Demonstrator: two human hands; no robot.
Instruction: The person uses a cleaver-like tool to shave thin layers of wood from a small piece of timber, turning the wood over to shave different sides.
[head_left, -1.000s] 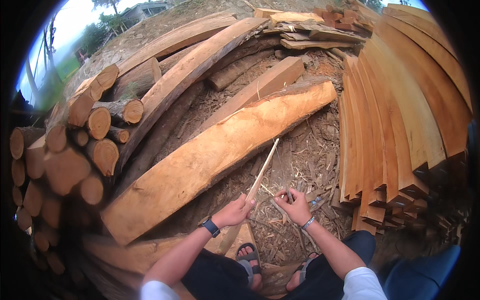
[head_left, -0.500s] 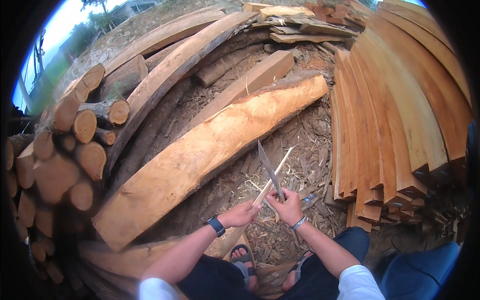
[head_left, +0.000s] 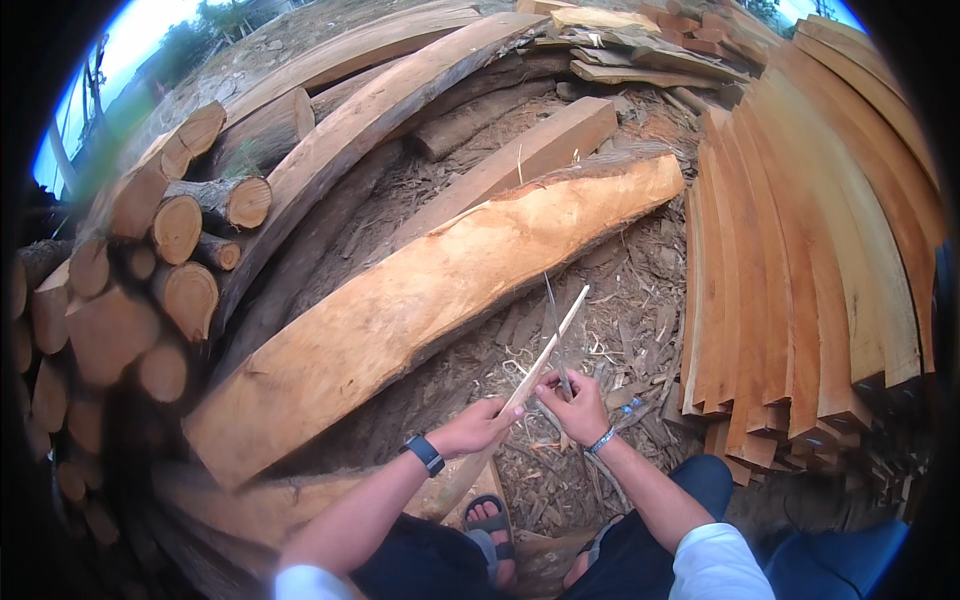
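Note:
My left hand (head_left: 474, 427), with a dark watch on its wrist, is closed round a long pale wooden stick (head_left: 546, 353). The stick slants from beside my knees up and away to the right, its far end thin. A knife (head_left: 556, 325) with a long narrow blade is gripped in my right hand (head_left: 577, 408), its tip pointing away from me. The blade looks nearly edge-on and lies along the right side of the stick; whether they touch, I cannot tell. My right fingers hide most of the handle.
A broad, rough-sawn slab (head_left: 400, 300) lies diagonally ahead, with a squared beam (head_left: 510, 165) behind it. Cut logs (head_left: 190, 290) are piled at left. Stacked planks (head_left: 790, 270) stand at right. Bark and shavings (head_left: 600, 350) cover the ground near my sandalled feet.
The knife blade has turned from showing its flat side to nearly edge-on, and no longer crosses the stick so widely. The whole view has shifted slightly, moving the scene rightward.

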